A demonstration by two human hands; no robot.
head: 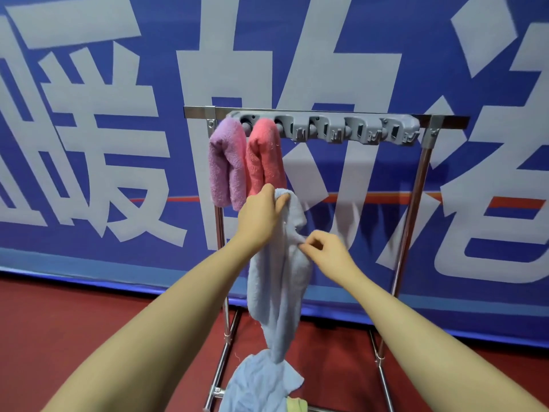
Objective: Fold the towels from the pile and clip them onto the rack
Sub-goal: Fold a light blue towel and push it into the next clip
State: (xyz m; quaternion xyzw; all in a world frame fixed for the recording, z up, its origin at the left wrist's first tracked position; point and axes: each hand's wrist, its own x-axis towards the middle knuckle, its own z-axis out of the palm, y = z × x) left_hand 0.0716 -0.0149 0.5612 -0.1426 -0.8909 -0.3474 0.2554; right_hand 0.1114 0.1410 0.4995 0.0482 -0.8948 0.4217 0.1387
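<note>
A metal rack [416,185] carries a grey clip bar [350,129] along its top rail. A folded purple towel [227,165] and a folded pink towel [264,156] hang from the two leftmost clips. My left hand [261,215] grips the top of a light blue towel [279,281] just below the pink one. The blue towel hangs down long and loose. My right hand [326,251] pinches its right edge about midway up. Its lower end reaches the pile [261,385] on the floor, where another blue towel and a yellowish one [297,405] lie.
A large blue banner [118,144] with white characters stands right behind the rack. The floor [74,322] is dark red. The rack's base bars [383,379] run along the floor on both sides of the pile. Three clips at the right of the bar hold nothing.
</note>
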